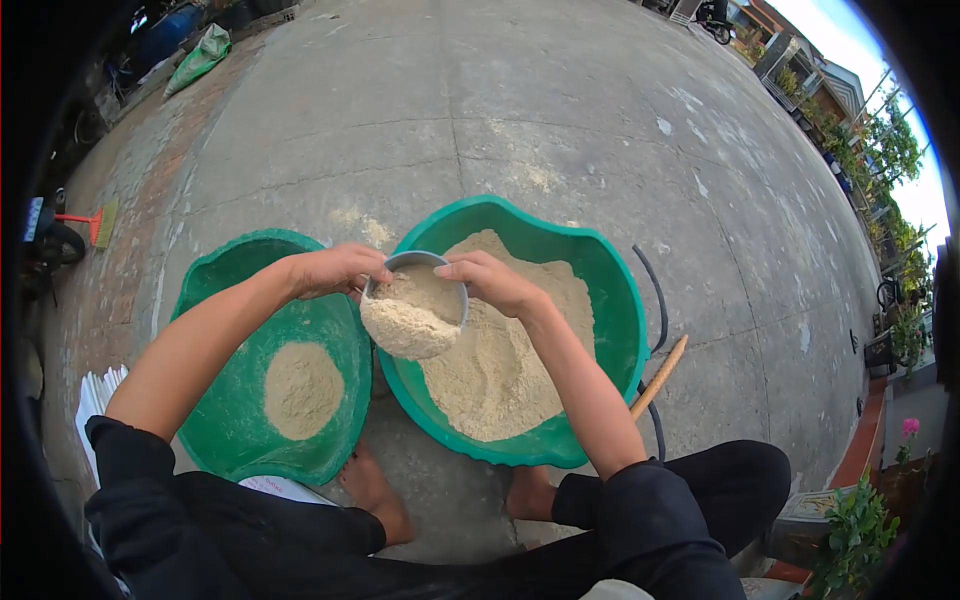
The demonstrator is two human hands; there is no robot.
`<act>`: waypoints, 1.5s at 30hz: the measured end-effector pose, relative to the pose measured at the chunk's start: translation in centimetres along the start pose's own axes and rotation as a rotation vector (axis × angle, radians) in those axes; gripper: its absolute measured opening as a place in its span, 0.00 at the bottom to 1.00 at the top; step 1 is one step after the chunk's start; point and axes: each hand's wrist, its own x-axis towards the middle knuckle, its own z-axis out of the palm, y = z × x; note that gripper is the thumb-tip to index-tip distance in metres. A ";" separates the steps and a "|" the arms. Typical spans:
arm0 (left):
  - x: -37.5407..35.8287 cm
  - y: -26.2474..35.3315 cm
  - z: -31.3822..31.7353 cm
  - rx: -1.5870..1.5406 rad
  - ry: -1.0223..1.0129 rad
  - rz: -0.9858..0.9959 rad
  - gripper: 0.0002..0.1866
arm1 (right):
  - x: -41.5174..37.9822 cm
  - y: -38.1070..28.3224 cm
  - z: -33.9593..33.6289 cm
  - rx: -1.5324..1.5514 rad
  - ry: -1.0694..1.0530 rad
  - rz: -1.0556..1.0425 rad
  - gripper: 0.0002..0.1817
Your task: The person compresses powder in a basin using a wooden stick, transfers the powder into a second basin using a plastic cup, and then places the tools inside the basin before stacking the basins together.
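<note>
A grey round container (418, 257) is tilted in the air above the gap and near edges of two green tubs, with pale, mealy powder (405, 328) heaped at its lower side. My left hand (345, 271) grips its rim from the left, thumb over the edge. On the opposite side my right hand (490, 280) pinches the rim. Below on the right, the larger green tub (622, 300) is well filled with the same powder (515, 370). The left green tub (220, 410) has a smaller round pile (303, 390) on its floor. The container's underside is hidden.
A wooden stick (660, 377) and a dark hose (655, 300) lie beside the right tub. My bare feet (375, 492) rest on concrete close to both tubs. White sheets or sacking (95, 400) stand at left. Farther off are a broom (100, 225) and a green-white sack (200, 60).
</note>
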 end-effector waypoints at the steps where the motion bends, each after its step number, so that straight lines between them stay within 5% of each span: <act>1: -1.8 0.3 -0.7 0.031 0.044 0.017 0.22 | 0.6 -0.9 1.5 -0.059 0.008 -0.062 0.26; 8: -12.2 -4.7 -2.4 0.225 0.388 0.078 0.38 | 6.5 -0.3 11.4 -0.479 0.069 -0.558 0.35; 13: -15.7 -9.8 -1.2 0.964 0.548 0.179 0.42 | 8.5 3.0 16.9 -0.756 -0.036 -0.837 0.41; 19: -17.0 -12.2 1.6 1.470 0.800 0.188 0.39 | 8.4 4.4 19.8 -1.084 0.011 -1.051 0.43; 27: -18.4 -9.7 -1.9 1.839 1.095 0.714 0.27 | 9.6 0.1 19.2 -1.480 0.417 -1.438 0.24; 33: -17.5 -4.6 -1.4 1.798 1.111 0.893 0.30 | 7.6 -4.2 15.5 -1.604 0.457 -1.446 0.24; 38: -13.7 -1.8 0.9 1.680 1.109 0.856 0.37 | 3.9 -5.0 11.7 -1.504 0.395 -1.319 0.41; 42: -10.5 -2.1 5.1 1.437 1.186 0.836 0.39 | 1.0 -3.3 8.9 -1.413 0.530 -1.153 0.43; 45: -9.2 -4.5 9.7 1.393 0.606 0.969 0.43 | -0.7 -1.1 6.8 -1.319 0.620 -1.030 0.44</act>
